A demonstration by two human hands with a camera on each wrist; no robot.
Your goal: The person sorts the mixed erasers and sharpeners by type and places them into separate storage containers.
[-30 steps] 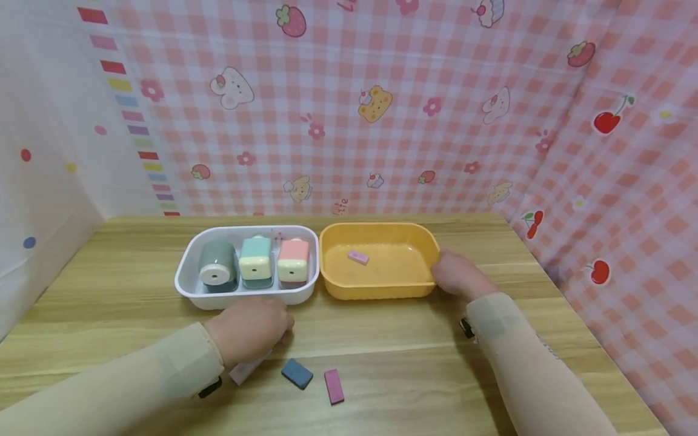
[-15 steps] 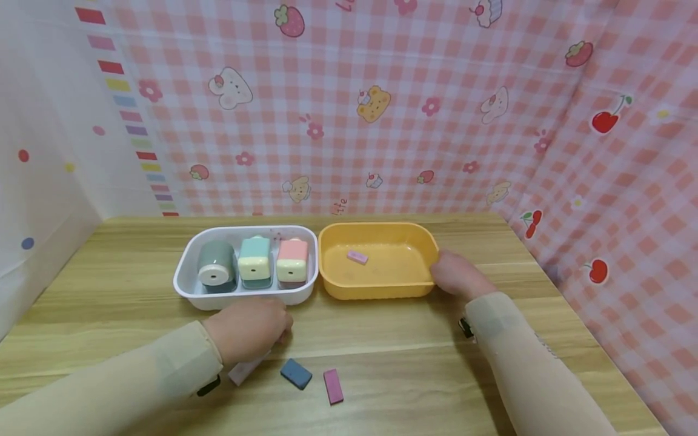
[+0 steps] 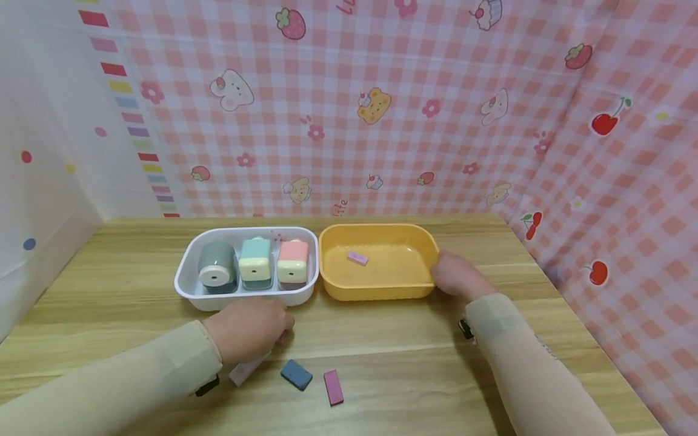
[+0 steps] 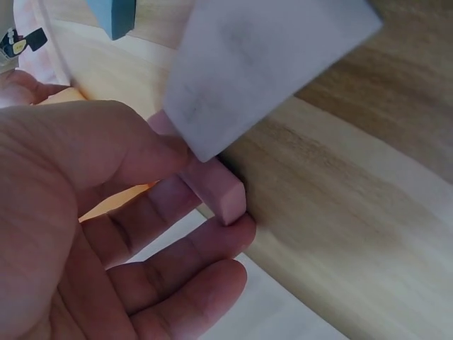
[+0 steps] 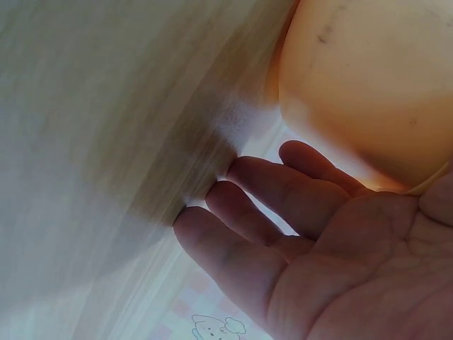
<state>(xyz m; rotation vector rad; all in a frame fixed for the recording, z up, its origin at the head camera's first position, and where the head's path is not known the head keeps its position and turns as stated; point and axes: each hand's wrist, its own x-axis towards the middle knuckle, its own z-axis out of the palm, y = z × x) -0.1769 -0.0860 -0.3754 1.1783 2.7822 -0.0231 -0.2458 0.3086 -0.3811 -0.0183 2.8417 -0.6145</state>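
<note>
The left hand is low over the table, in front of the white tray. In the left wrist view that hand pinches a small pink eraser between thumb and fingers. A larger whitish-pink block lies beside it, partly hidden under the hand in the head view. At the right end of the yellow tray is the right hand; in the right wrist view its fingers extend along the tray's outside with fingertips on the table. A small pink eraser lies inside the yellow tray.
Nearer the front lie a blue-grey eraser and a dark pink eraser. The white tray holds a grey-green sharpener, a mint one and a pink one. A checked cloth hangs behind the table.
</note>
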